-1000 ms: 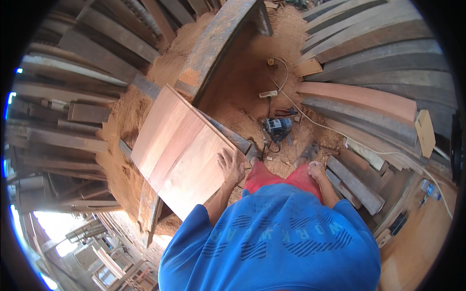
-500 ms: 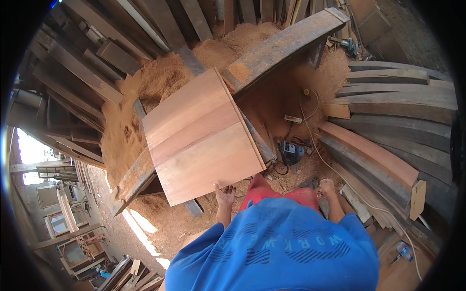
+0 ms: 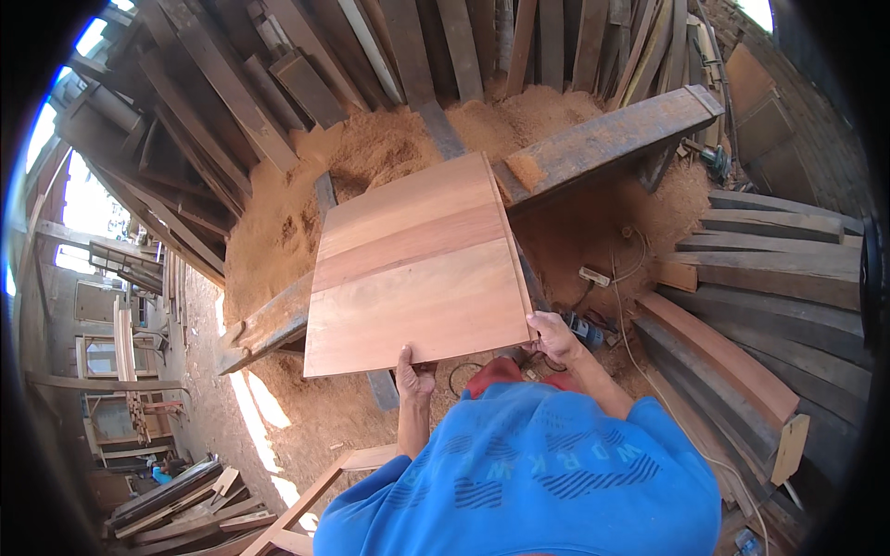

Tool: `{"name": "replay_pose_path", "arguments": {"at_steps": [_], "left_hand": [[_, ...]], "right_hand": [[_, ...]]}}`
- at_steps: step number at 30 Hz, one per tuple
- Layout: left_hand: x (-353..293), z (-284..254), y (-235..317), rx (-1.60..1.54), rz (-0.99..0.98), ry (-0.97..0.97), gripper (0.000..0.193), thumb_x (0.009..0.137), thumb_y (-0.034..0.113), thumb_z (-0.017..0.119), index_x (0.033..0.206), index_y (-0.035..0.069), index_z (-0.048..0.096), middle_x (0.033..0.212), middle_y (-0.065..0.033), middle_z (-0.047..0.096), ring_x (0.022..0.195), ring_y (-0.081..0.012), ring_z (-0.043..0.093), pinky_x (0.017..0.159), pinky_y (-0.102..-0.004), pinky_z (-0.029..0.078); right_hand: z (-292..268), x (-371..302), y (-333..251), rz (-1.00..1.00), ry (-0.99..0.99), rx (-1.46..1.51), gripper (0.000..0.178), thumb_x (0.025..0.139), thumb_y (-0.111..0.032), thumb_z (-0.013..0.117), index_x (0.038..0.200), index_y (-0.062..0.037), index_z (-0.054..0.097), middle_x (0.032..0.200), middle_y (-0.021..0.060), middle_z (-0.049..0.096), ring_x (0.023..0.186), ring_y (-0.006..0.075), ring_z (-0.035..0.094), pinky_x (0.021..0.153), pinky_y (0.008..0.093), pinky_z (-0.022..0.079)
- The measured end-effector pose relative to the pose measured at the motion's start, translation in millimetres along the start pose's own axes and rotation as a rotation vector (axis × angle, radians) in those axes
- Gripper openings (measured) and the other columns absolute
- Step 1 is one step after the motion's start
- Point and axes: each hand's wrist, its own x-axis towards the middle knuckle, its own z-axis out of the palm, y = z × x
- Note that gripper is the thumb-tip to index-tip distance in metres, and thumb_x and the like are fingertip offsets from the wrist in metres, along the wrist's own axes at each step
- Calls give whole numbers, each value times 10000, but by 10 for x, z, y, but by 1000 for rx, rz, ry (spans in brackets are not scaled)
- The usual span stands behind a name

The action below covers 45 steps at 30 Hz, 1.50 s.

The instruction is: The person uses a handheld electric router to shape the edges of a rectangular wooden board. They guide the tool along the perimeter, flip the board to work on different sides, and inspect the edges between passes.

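A broad reddish-brown wooden panel (image 3: 417, 250), made of joined boards, lies over the sawdust-covered beams in front of me. A second panel seems to lie under it, its edge showing along the right side. My left hand (image 3: 414, 375) grips the near edge, thumb on top and fingers underneath, out of sight. At the near right corner my right hand (image 3: 552, 335) is closed on the panel, its fingers partly hidden below.
A dusty heavy beam (image 3: 612, 139) runs to the back right. Sawdust (image 3: 371, 148) is heaped behind the panel. A power tool (image 3: 589, 331) and a pale cord (image 3: 640, 371) lie right of me. Curved timbers (image 3: 723, 357) are stacked at right; planks (image 3: 399, 46) stand behind.
My right hand has come up from beside my leg to the panel's near right corner. My left hand now grips the near edge. The view has turned, and the panel sits farther right in it.
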Motion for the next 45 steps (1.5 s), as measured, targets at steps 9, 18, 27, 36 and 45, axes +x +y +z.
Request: {"name": "replay_pose_path", "arguments": {"at_steps": [9,18,27,36,45], "left_hand": [[-390,1308,1129,107,385,-323,380,972,342,734,1191,58,608,952,-85,701,717,-220,687,769,-423,631],[75,1656,1585,117,468,-376,485,933,451,782,1162,55,621,854,-83,734,728,-234,725,868,-498,592],[163,1895,1720,73,474,-528,447,976,430,734,1151,34,625,883,-101,752,688,-218,718,723,-404,618],[9,2070,1681,9,498,-504,377,1024,408,670,1148,56,617,872,-75,724,663,-195,706,710,-395,637],[22,2148,1726,4,520,-553,406,1027,403,665,1191,36,602,933,-90,726,671,-193,699,701,-386,635]], "right_hand": [[839,-10,-1481,-116,-212,334,378,1050,-420,594,1149,-64,674,988,68,727,808,184,707,795,404,611],[1006,115,-1714,-257,-297,524,376,1092,-409,530,1190,-61,632,1016,91,739,830,188,715,796,392,613],[533,173,-1095,-194,39,269,323,1033,-301,585,1187,-21,641,994,87,726,766,130,681,697,309,576],[596,251,-1173,-321,187,53,363,1053,-312,571,1181,22,634,962,109,705,744,113,635,698,278,553],[522,386,-1115,-299,205,31,373,1048,-294,560,1186,42,646,980,141,716,753,135,651,685,270,547]]}}
